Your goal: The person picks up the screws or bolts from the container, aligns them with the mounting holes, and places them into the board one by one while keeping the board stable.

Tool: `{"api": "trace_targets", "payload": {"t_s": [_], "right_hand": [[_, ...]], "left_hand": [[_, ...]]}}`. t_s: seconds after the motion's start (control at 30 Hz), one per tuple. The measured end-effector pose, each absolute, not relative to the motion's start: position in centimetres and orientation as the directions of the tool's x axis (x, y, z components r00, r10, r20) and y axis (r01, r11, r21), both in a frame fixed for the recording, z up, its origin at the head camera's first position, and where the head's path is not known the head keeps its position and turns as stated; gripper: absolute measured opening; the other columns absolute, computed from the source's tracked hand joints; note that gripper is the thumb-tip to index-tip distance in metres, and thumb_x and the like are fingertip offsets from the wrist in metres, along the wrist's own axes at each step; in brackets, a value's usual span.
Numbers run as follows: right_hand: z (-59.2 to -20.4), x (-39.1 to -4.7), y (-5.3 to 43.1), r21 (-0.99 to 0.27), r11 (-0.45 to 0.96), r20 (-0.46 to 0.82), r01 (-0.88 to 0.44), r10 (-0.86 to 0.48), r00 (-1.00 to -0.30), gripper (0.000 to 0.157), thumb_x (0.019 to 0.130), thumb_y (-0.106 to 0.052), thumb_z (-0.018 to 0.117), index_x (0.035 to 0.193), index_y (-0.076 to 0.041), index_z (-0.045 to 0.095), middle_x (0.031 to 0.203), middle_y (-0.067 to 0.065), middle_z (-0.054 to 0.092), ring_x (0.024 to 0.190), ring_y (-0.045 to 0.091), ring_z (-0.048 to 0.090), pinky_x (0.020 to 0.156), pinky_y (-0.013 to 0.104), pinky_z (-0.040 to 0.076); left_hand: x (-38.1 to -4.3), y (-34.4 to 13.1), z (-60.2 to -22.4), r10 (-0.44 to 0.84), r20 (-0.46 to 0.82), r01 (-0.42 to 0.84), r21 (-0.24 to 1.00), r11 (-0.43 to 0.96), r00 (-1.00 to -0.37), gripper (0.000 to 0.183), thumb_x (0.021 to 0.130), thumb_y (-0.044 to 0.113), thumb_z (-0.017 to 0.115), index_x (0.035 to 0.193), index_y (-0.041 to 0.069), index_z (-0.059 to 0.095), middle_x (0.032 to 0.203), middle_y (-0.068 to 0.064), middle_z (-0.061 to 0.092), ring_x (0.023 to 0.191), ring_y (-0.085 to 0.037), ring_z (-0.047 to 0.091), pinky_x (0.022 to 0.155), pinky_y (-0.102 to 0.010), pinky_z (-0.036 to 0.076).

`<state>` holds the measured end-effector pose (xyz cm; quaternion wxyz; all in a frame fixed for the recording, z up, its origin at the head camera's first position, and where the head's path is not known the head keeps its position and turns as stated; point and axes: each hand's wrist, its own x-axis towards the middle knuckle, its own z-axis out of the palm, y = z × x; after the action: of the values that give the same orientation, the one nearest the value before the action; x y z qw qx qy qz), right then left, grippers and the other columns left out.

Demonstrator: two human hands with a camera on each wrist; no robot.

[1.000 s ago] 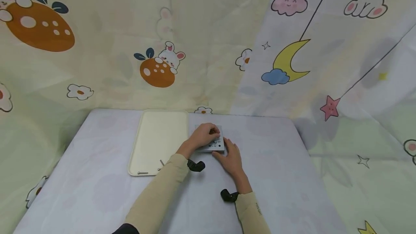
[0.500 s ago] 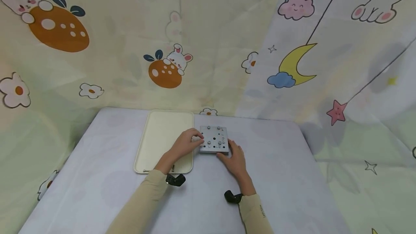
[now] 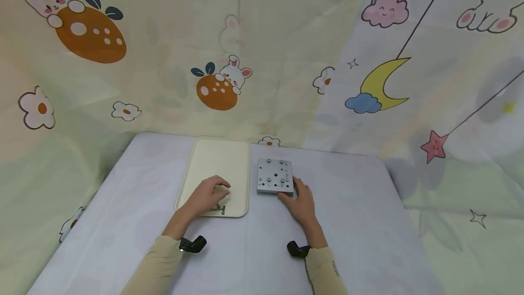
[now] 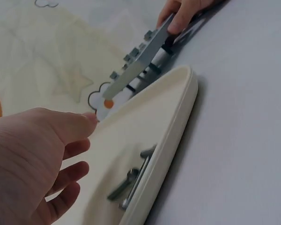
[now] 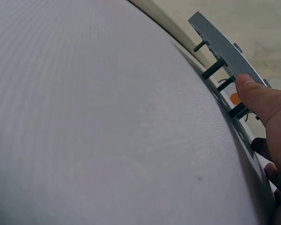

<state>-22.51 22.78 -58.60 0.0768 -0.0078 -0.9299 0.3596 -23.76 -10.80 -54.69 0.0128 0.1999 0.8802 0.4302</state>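
Observation:
A grey metal plate (image 3: pixel 266 170), with holes and several bolt heads on top, stands on the table right of the tray. In the right wrist view, threaded bolt shanks (image 5: pixel 213 69) stick out below the plate. My right hand (image 3: pixel 302 201) grips the plate's near right corner, thumb on the front edge and fingers along the right side. My left hand (image 3: pixel 208 195) hovers over the near part of the cream tray (image 3: pixel 221 151), fingers loosely bent and holding nothing. Beside it, a few loose bolts (image 4: pixel 124 185) lie in the tray near its rim.
White cloth covers the table (image 3: pixel 262 249). Behind it hangs a cartoon-printed curtain (image 3: pixel 278 81) that meets the table's back edge. The tray's raised rim (image 4: pixel 192 86) runs between the left hand and the plate.
My left hand has come away from above the plate and moved left and nearer, over the tray's bolts. The right hand keeps its place at the plate's corner. The head view has shifted slightly.

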Motion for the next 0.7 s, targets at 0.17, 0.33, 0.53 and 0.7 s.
{"api": "trace_targets", "payload": {"t_s": [0.17, 0.33, 0.53, 0.7], "right_hand": [[-58.1, -22.5, 22.7, -0.674, 0.736, 0.155, -0.063, 0.058, -0.986, 0.078, 0.085, -0.046, 0.073, 0.146, -0.009, 0.041, 0.148, 0.010, 0.043, 0.139, 0.026, 0.032, 0.116, 0.039, 0.008], [-58.1, -22.3, 22.7, -0.674, 0.736, 0.156, -0.055, 0.069, -0.985, 0.078, 0.084, -0.044, 0.074, 0.146, -0.009, 0.041, 0.147, 0.010, 0.044, 0.139, 0.026, 0.033, 0.116, 0.038, 0.008], [-58.0, -22.0, 22.6, -0.687, 0.724, 0.156, -0.051, 0.078, -0.985, 0.078, 0.083, -0.042, 0.076, 0.145, -0.008, 0.042, 0.146, 0.010, 0.045, 0.139, 0.027, 0.033, 0.116, 0.040, 0.007], [-58.3, -21.9, 22.6, -0.678, 0.735, 0.137, -0.029, 0.088, -0.987, 0.079, 0.083, -0.044, 0.075, 0.145, -0.009, 0.042, 0.147, 0.011, 0.044, 0.139, 0.027, 0.033, 0.116, 0.040, 0.008]], "left_hand": [[-23.4, -12.4, -55.0, 0.409, 0.137, 0.371, 0.729, 0.575, -0.902, 0.014, 0.087, 0.013, 0.072, 0.101, 0.014, 0.071, 0.107, 0.004, 0.066, 0.108, -0.023, 0.059, 0.093, -0.044, 0.044], [-22.8, -13.4, -55.3, 0.448, 0.156, 0.427, 0.674, 0.603, -0.880, 0.015, 0.083, 0.008, 0.074, 0.097, 0.013, 0.073, 0.103, 0.003, 0.067, 0.104, -0.025, 0.060, 0.092, -0.044, 0.046], [-22.7, -13.9, -55.7, 0.515, 0.193, 0.523, 0.569, 0.635, -0.835, 0.020, 0.080, 0.010, 0.076, 0.098, 0.018, 0.074, 0.107, 0.003, 0.064, 0.102, -0.025, 0.058, 0.086, -0.048, 0.046], [-22.6, -13.8, -55.9, 0.557, 0.204, 0.581, 0.464, 0.669, -0.805, 0.020, 0.080, 0.015, 0.077, 0.099, 0.022, 0.075, 0.109, -0.001, 0.060, 0.099, -0.027, 0.057, 0.080, -0.047, 0.046]]}}
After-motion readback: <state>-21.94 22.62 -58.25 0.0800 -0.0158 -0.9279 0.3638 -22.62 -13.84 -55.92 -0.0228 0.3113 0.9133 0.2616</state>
